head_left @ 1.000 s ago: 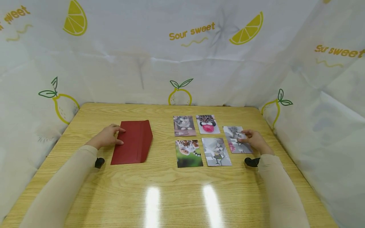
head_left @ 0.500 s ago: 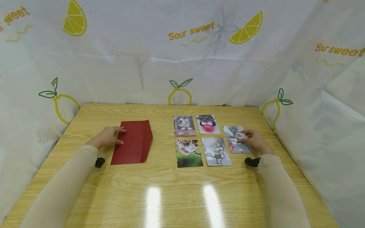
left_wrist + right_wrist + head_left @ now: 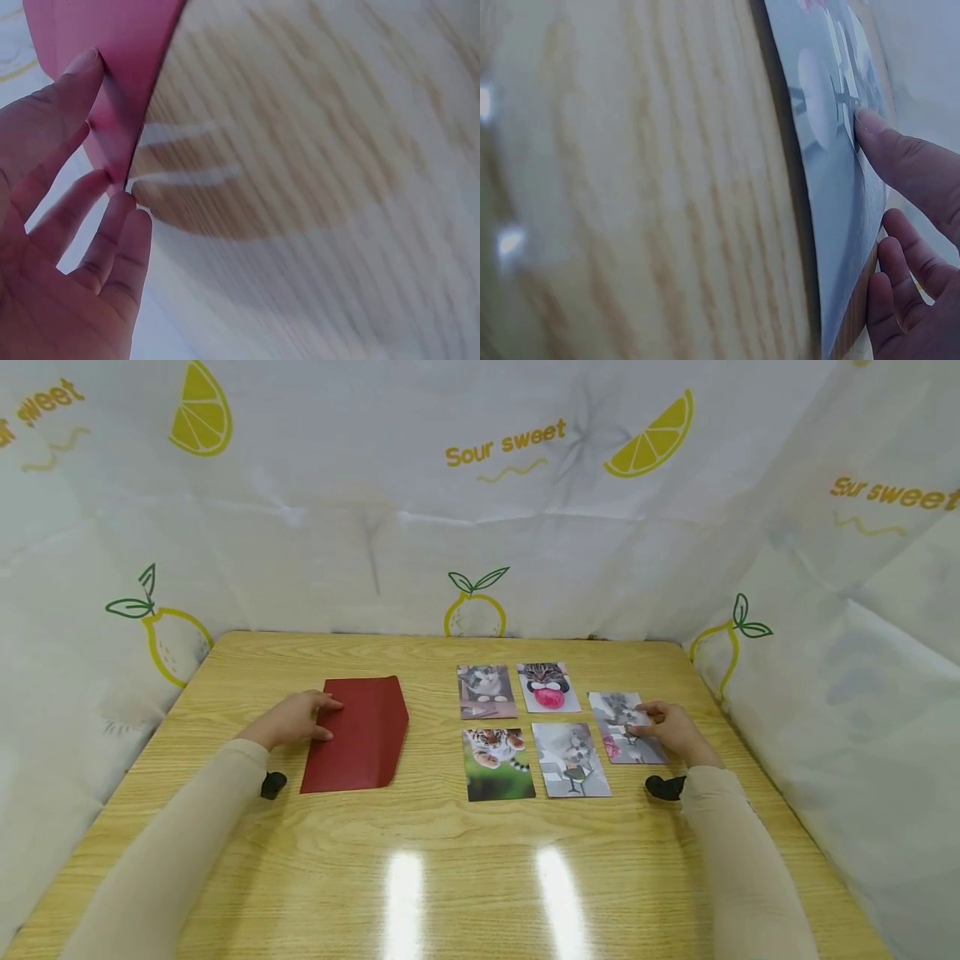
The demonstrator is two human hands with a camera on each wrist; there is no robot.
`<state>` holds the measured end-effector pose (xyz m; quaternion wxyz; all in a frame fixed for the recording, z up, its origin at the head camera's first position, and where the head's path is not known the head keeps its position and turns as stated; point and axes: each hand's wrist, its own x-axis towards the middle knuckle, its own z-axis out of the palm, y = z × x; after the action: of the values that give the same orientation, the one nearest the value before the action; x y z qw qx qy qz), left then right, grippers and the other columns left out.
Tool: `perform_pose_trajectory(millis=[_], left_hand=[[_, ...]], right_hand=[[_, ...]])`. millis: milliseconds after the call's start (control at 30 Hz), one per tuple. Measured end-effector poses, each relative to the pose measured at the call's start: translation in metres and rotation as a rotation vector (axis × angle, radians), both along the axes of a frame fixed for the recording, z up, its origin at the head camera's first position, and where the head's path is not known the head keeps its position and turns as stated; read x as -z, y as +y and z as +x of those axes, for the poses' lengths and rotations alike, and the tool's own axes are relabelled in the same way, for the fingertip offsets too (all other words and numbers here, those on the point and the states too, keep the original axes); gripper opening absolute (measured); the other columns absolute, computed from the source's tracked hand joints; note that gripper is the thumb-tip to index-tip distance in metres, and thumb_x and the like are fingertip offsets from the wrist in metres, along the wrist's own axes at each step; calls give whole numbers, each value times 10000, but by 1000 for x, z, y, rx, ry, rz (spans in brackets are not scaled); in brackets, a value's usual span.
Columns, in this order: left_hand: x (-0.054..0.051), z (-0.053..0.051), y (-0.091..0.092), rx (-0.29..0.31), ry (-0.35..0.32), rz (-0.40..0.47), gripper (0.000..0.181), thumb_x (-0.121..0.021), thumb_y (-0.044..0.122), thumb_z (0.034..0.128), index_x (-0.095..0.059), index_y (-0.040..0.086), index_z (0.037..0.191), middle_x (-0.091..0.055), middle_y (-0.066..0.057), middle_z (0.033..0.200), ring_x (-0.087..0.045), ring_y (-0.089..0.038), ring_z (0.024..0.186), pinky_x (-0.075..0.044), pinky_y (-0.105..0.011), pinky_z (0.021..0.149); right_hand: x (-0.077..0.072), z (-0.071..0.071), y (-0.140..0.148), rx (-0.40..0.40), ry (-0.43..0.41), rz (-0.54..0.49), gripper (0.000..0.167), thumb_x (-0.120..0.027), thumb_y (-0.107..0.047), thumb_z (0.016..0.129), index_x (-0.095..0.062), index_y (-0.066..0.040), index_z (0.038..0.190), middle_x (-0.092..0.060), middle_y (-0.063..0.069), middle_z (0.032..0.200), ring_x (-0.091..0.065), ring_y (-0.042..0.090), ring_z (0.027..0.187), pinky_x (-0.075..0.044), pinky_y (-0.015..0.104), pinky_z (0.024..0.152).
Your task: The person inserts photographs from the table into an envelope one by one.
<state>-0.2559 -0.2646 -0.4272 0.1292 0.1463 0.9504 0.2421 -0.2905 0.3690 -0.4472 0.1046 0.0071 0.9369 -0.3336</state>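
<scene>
A red envelope (image 3: 348, 735), its pointed flap facing right, lies on the left of the table. My left hand (image 3: 303, 717) touches its left part with extended fingers; up close in the left wrist view, the thumb (image 3: 82, 75) rests on the red paper and other fingertips meet its edge. On the right, my right hand (image 3: 671, 728) touches a grey kitten photo card (image 3: 611, 718). Its thumb (image 3: 877, 135) presses the card's face in the right wrist view, while other fingers bend beside the edge. Both the envelope and this card look flat on the table.
Between the hands lie a grey-and-white kitten card (image 3: 486, 692), a tabby card with a pink ball (image 3: 549, 697), a tiger cub card (image 3: 498, 781) and a pale kitten card (image 3: 555, 739). White lemon-print cloth (image 3: 337, 560) encloses the wooden table (image 3: 315, 877).
My left hand and the red envelope have shifted slightly to the right. The right hand and the photo cards stay where they were.
</scene>
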Motion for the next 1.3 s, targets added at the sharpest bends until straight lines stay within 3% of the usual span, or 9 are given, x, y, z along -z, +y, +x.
perform_pose_trajectory(millis=[267,633,1033,1300], left_hand=[[4,-7,10,-10,-35,13,525,-709,97,871,-537,-47,1346,-346,-312,1474,-301,-493,1362,-363,-564,1083],[-2,-9,32,2,-28,-35,525,-715,100,865,-546,-30,1345,-372,-293,1468,-262,-485,1389,-321,-555,1118],[-3,-17,51,30,-24,-28,523,-719,86,861,-550,-25,1343,-413,-275,1453,-271,-469,1396,-309,-544,1131],[0,-21,58,23,-42,-21,525,-718,76,860,-548,-22,1347,-434,-259,1444,-279,-458,1398,-326,-535,1124]], right_hand=[[-2,2,-2,2,-9,-4,623,-693,-271,904,-461,44,1388,-418,307,1388,-448,401,1155,-427,419,887],[-1,3,-1,1,-4,-31,654,-708,-293,891,-456,50,1388,-397,321,1412,-417,432,1231,-411,515,969],[3,0,1,25,2,-21,687,-731,-352,862,-477,30,1374,-430,294,1391,-445,398,1187,-425,491,943],[2,1,1,3,1,-20,649,-714,-307,884,-472,38,1378,-409,313,1405,-435,421,1203,-418,500,959]])
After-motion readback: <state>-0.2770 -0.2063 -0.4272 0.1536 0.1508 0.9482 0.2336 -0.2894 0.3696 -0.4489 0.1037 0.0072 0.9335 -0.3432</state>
